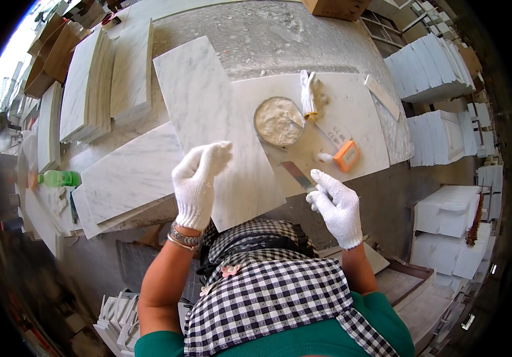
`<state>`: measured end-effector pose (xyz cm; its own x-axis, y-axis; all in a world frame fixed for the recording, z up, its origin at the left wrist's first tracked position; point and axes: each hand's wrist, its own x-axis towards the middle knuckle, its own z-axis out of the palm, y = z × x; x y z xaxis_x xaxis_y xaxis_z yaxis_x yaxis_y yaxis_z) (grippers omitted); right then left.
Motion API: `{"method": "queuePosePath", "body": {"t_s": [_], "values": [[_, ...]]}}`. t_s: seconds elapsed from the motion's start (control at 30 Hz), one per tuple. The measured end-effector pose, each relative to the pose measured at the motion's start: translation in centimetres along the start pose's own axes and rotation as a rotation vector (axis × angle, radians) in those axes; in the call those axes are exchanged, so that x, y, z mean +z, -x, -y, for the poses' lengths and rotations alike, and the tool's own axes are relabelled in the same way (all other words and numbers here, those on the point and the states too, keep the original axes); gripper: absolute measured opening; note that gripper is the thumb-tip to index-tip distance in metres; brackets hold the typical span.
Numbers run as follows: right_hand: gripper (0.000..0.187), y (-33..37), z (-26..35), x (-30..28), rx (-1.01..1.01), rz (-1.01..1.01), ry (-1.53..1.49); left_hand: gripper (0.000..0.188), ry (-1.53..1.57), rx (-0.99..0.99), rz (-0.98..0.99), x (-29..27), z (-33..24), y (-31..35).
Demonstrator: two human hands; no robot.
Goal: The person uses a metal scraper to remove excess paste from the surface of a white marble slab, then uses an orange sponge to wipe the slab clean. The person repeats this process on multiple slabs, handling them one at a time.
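My right hand, in a white knit glove, grips a putty knife whose flat metal blade points up and left. My left hand, also gloved, is closed above a long grey-veined white marble slab; its greyish fingertips are curled together, and whatever may be in them is hidden. The slab lies slanted across the bench. Right of it stands a round tub of cream-coloured paste with a stick or tool dipped in it. An orange block-shaped thing lies to the tub's lower right.
A spare white glove and a narrow stone strip lie on a pale board. More slabs are stacked at left, near a green bottle. White tile stacks stand on the right. A cardboard box sits at the far edge.
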<state>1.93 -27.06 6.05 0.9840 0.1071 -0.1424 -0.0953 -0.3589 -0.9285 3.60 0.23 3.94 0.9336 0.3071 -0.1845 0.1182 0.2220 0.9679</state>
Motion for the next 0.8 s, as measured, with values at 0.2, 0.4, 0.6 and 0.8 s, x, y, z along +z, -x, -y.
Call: {"method": "queuePosePath", "body": {"t_s": [0.2, 0.4, 0.6, 0.8], "values": [[0.032, -6.5, -1.2, 3.0, -0.173, 0.035, 0.041, 0.041, -1.257, 0.712, -0.151, -3.2, 0.0, -8.3], [0.031, -10.2, -0.1, 5.4, -0.358, 0.149, 0.144, 0.059, -1.496, 0.613, -0.054, -2.3, 1.4, -10.8], [0.029, -11.2, -0.6, 6.5, -0.429, 0.179, 0.157, 0.058, -1.519, 0.565, -0.012, -1.9, 0.8, -10.6], [0.027, -11.7, -0.4, 7.0, -0.458, 0.181, 0.170, 0.058, -1.512, 0.617, -0.051, -2.5, 1.1, -10.7]]}}
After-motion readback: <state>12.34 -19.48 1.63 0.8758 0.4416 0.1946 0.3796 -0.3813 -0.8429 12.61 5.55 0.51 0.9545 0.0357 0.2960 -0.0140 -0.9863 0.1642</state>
